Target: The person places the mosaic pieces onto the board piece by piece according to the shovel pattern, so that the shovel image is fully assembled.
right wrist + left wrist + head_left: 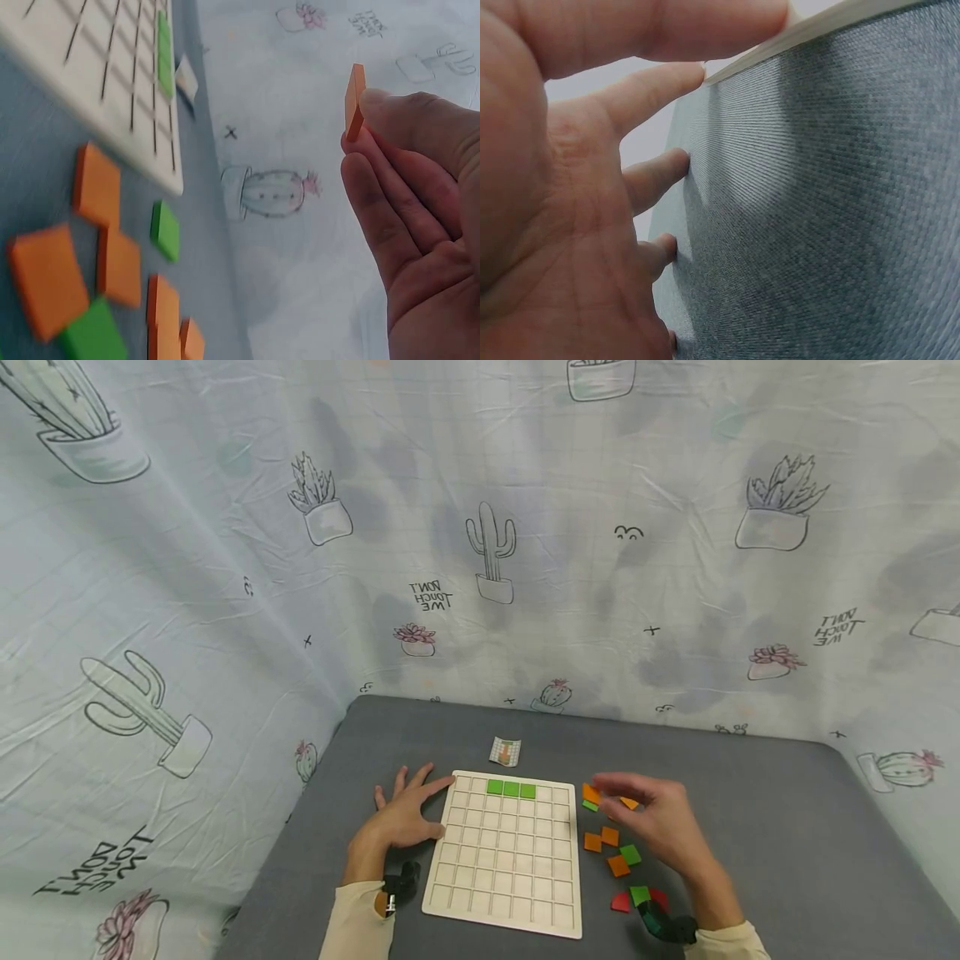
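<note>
My right hand pinches an orange square tile between thumb and fingertips, raised off the table just right of the board. My left hand lies at the board's left side, thumb and index fingertip touching its edge and the other fingers spread on the table. The board is a pale wooden grid of square cells. Three green tiles sit side by side in its far row. In the left wrist view, the fingers are extended along the cloth.
Loose orange tiles, green tiles and red tiles are scattered right of the board. A small pattern card lies beyond the board's far edge. Behind the grey table hangs a cactus-print curtain.
</note>
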A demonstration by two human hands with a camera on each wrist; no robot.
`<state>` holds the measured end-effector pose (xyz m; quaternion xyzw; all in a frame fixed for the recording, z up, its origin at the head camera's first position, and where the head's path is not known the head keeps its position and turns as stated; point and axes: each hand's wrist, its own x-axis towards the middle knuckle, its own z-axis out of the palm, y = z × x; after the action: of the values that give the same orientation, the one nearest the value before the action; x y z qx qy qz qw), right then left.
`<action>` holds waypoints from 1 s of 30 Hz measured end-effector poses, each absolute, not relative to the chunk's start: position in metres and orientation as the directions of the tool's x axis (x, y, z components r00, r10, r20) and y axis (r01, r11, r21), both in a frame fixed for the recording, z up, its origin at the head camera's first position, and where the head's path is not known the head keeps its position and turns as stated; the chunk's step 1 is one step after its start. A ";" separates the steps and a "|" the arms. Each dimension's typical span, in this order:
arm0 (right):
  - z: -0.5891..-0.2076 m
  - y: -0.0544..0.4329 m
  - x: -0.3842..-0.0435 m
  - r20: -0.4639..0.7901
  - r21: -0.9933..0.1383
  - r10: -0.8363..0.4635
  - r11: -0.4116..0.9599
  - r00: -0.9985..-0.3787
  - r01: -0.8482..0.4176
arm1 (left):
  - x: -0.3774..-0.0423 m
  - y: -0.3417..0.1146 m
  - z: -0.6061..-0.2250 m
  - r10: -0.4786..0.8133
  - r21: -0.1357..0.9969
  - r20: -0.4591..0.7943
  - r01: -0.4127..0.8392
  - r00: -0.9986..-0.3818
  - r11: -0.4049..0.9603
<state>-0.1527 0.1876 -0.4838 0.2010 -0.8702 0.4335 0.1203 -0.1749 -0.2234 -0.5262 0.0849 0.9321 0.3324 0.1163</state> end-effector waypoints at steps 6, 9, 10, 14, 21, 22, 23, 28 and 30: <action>-0.481 0.168 -0.163 0.380 -0.713 -0.265 0.526 -0.886 -0.463 | -0.176 -0.223 -0.526 0.237 0.639 -0.158 0.084 -0.959 0.764; -0.481 0.159 -0.168 0.394 -0.708 -0.279 0.515 -0.876 -0.483 | -0.176 -0.223 -0.527 0.241 0.642 -0.158 0.085 -0.958 0.762; -0.481 0.155 -0.169 0.394 -0.713 -0.282 0.507 -0.875 -0.485 | -0.176 -0.223 -0.527 0.242 0.643 -0.158 0.087 -0.957 0.761; -0.482 0.140 -0.175 0.366 -0.730 -0.294 0.498 -0.883 -0.469 | -0.177 -0.224 -0.528 0.244 0.644 -0.163 0.084 -0.956 0.760; -0.489 0.118 -0.184 0.349 -0.746 -0.329 0.469 -0.878 -0.472 | -0.177 -0.224 -0.528 0.249 0.654 -0.154 0.091 -0.956 0.751; -0.490 0.116 -0.185 0.353 -0.749 -0.332 0.460 -0.875 -0.477 | -0.177 -0.224 -0.528 0.248 0.651 -0.158 0.088 -0.956 0.754; -0.491 0.114 -0.186 0.356 -0.753 -0.336 0.450 -0.872 -0.481 | -0.177 -0.224 -0.529 0.247 0.649 -0.163 0.086 -0.955 0.756; -0.500 0.106 -0.191 0.347 -0.773 -0.349 0.419 -0.870 -0.476 | -0.176 -0.224 -0.529 0.246 0.646 -0.164 0.084 -0.955 0.758; -0.505 0.104 -0.192 0.328 -0.787 -0.351 0.412 -0.877 -0.459 | -0.176 -0.224 -0.529 0.248 0.649 -0.162 0.086 -0.955 0.756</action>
<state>-0.1920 0.1036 -0.5046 0.2417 -0.8385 0.4852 0.0555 -0.1756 -0.2243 -0.5290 0.0899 0.9292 0.3378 0.1197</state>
